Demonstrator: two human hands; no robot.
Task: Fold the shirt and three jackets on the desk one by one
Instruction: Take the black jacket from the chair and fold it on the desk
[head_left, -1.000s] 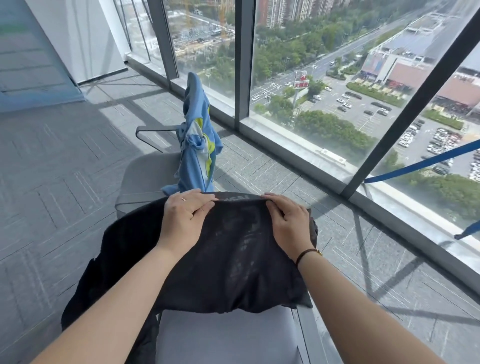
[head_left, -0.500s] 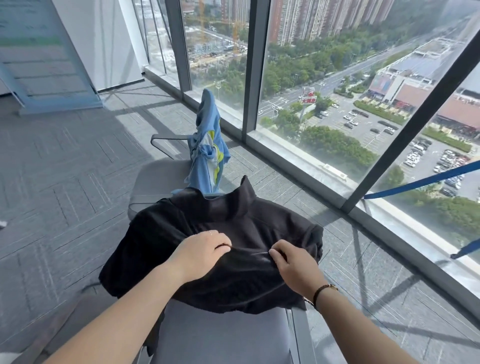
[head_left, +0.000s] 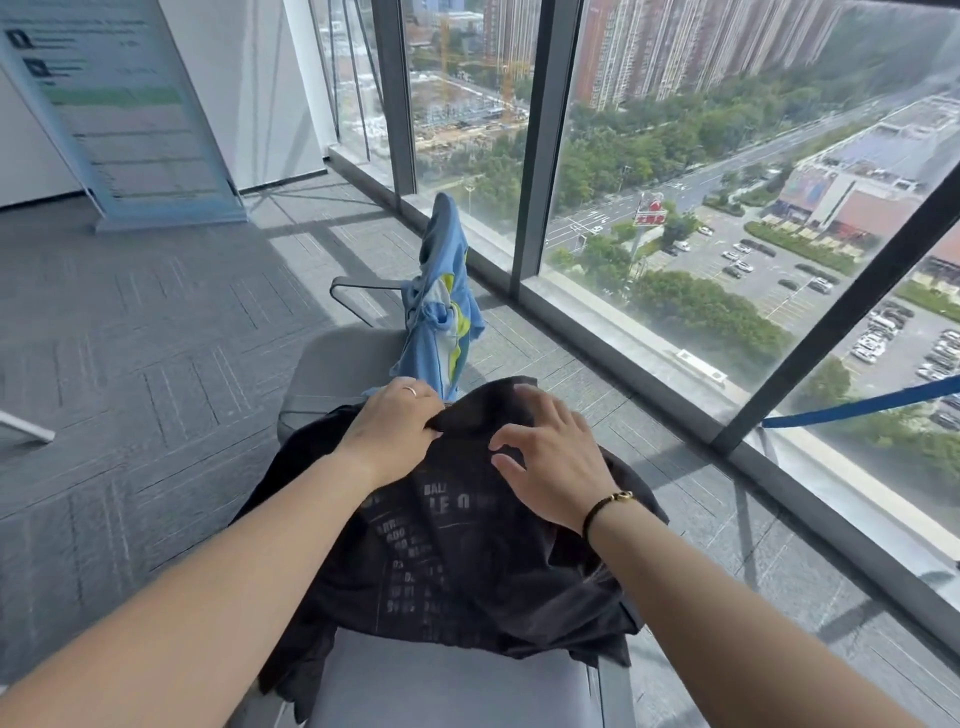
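A black shirt (head_left: 457, 561) with faint printed lettering lies bunched on a grey seat surface (head_left: 447, 686) in front of me. My left hand (head_left: 395, 426) grips the cloth at its far left edge, fingers curled into a fold. My right hand (head_left: 550, 457) hovers over or rests on the far right part with fingers spread and slightly bent. A blue garment with yellow patches (head_left: 441, 322) hangs draped over the back of a grey chair (head_left: 343, 353) just beyond the shirt.
A floor-to-ceiling window with dark frames (head_left: 535, 156) runs along the right, its sill (head_left: 675, 353) close to the seat. Grey carpet (head_left: 130, 364) spreads to the left. A standing sign board (head_left: 124, 114) leans at the far left by a white wall.
The shirt has been turned over, so its printed side faces up. Both hands moved from the middle of the cloth back to its far edge; the right hand let go and spread out.
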